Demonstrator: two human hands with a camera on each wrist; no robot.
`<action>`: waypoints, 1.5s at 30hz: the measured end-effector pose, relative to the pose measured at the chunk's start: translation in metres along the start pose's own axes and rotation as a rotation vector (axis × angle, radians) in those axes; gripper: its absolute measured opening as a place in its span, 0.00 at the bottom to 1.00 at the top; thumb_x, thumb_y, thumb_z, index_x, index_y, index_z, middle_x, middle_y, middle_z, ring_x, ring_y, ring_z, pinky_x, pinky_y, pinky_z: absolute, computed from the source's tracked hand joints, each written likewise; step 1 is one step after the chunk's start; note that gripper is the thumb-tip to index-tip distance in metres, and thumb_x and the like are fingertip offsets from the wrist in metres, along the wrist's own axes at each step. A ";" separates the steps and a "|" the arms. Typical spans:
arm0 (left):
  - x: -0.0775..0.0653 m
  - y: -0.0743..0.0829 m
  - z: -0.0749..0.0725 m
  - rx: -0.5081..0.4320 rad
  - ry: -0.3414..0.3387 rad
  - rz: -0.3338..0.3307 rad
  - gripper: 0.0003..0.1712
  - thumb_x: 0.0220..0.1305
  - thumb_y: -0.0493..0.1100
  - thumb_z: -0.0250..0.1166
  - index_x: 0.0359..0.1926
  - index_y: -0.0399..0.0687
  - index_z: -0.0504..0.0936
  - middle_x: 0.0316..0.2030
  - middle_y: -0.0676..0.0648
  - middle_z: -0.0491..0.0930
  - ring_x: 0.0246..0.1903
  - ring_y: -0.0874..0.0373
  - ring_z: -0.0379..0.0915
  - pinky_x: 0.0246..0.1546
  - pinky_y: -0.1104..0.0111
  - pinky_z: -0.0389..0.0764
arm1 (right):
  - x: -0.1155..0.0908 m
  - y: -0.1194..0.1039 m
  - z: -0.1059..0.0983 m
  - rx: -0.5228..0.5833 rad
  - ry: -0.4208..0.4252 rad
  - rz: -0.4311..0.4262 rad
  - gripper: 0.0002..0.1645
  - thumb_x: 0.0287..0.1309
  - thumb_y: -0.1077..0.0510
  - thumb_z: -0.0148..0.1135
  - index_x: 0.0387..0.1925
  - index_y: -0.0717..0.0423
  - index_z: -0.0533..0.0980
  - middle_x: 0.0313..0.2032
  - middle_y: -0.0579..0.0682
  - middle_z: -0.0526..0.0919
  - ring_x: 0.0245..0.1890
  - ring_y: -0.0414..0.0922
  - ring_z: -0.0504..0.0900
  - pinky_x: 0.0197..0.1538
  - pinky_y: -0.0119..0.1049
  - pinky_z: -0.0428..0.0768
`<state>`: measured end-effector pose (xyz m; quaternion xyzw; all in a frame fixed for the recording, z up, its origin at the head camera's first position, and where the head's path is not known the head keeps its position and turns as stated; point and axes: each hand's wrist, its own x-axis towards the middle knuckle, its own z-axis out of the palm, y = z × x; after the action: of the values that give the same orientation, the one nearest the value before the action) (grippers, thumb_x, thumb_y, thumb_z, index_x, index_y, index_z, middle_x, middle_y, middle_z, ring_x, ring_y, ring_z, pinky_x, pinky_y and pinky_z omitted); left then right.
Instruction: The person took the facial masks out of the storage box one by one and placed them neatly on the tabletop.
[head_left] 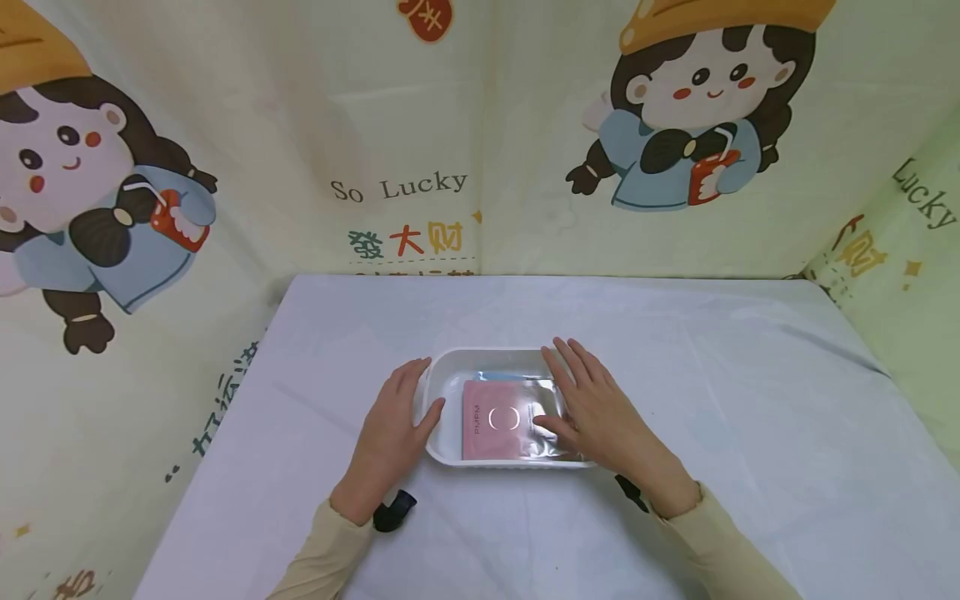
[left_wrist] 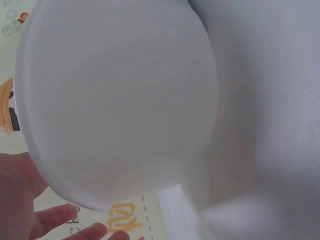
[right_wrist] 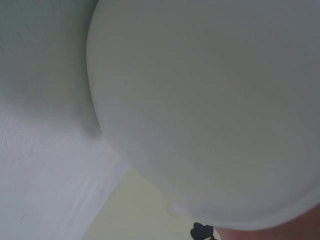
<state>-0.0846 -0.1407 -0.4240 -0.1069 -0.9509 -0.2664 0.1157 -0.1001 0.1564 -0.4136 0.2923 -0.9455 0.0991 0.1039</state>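
Observation:
A white plastic basin, rectangular with rounded corners, stands on the table. In it lies a flat pink and silver sachet lettered PMPM, and a blue edge of something shows behind it. My left hand is at the basin's left end with fingers extended and thumb near the rim; the left wrist view shows those fingers spread beside the wall. Over the right end reaches my right hand, fingers straight and thumb above the sachet's silver part. Whether either hand touches the basin, I cannot tell.
A white cloth covers the table. Behind it and at the sides hangs a cream curtain printed with cartoon figures and lettering. Black wrist devices, one by the left wrist, sit under both forearms.

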 end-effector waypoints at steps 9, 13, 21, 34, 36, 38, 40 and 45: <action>0.002 -0.010 -0.001 -0.209 -0.032 -0.080 0.32 0.65 0.41 0.66 0.69 0.48 0.67 0.62 0.43 0.72 0.56 0.48 0.76 0.47 0.61 0.84 | 0.008 0.000 0.004 0.029 0.010 -0.015 0.57 0.56 0.34 0.67 0.73 0.64 0.55 0.72 0.65 0.60 0.72 0.61 0.59 0.70 0.55 0.63; 0.002 -0.016 0.000 -0.321 -0.070 -0.139 0.32 0.65 0.40 0.66 0.68 0.46 0.68 0.61 0.43 0.73 0.57 0.48 0.76 0.44 0.63 0.85 | 0.010 -0.001 0.005 0.053 0.006 -0.033 0.57 0.55 0.35 0.68 0.72 0.65 0.57 0.70 0.65 0.63 0.70 0.60 0.62 0.70 0.53 0.64; 0.002 -0.024 0.002 -0.435 -0.095 -0.181 0.29 0.65 0.41 0.67 0.66 0.47 0.71 0.56 0.45 0.78 0.54 0.49 0.80 0.43 0.63 0.85 | 0.014 -0.002 0.006 0.066 0.005 -0.063 0.56 0.55 0.35 0.69 0.71 0.66 0.59 0.66 0.64 0.67 0.66 0.59 0.65 0.70 0.53 0.63; 0.006 -0.036 0.002 -0.749 -0.213 -0.301 0.28 0.65 0.43 0.68 0.65 0.56 0.74 0.57 0.40 0.78 0.55 0.45 0.78 0.42 0.66 0.85 | 0.016 -0.004 0.008 0.150 -0.045 -0.067 0.53 0.55 0.37 0.70 0.69 0.65 0.62 0.61 0.61 0.72 0.63 0.58 0.69 0.66 0.52 0.70; 0.007 -0.036 0.001 -0.775 -0.230 -0.322 0.28 0.65 0.44 0.68 0.65 0.56 0.73 0.58 0.40 0.78 0.56 0.45 0.77 0.42 0.66 0.85 | 0.016 -0.005 0.008 0.157 -0.076 -0.065 0.53 0.55 0.36 0.69 0.70 0.66 0.62 0.61 0.61 0.72 0.63 0.58 0.70 0.66 0.52 0.70; 0.007 -0.036 0.000 -0.795 -0.239 -0.337 0.29 0.65 0.44 0.69 0.66 0.56 0.73 0.59 0.40 0.78 0.56 0.46 0.77 0.42 0.66 0.85 | 0.016 -0.006 0.008 0.165 -0.101 -0.064 0.53 0.56 0.35 0.68 0.69 0.66 0.62 0.62 0.61 0.72 0.63 0.58 0.70 0.66 0.52 0.70; 0.007 -0.035 0.000 -0.811 -0.242 -0.345 0.29 0.64 0.44 0.69 0.66 0.55 0.73 0.59 0.40 0.78 0.56 0.46 0.77 0.42 0.65 0.85 | 0.015 -0.007 0.008 0.172 -0.119 -0.063 0.52 0.56 0.35 0.67 0.69 0.66 0.63 0.62 0.61 0.72 0.63 0.58 0.71 0.65 0.52 0.71; 0.007 -0.036 0.001 -0.837 -0.250 -0.352 0.30 0.64 0.44 0.70 0.66 0.55 0.73 0.59 0.40 0.77 0.55 0.45 0.77 0.41 0.65 0.85 | 0.014 -0.006 0.009 0.168 -0.142 -0.077 0.50 0.57 0.36 0.67 0.68 0.65 0.64 0.61 0.59 0.74 0.61 0.56 0.72 0.64 0.50 0.73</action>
<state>-0.1013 -0.1695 -0.4401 -0.0127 -0.7721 -0.6275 -0.0995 -0.1088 0.1419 -0.4184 0.3425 -0.9269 0.1528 0.0154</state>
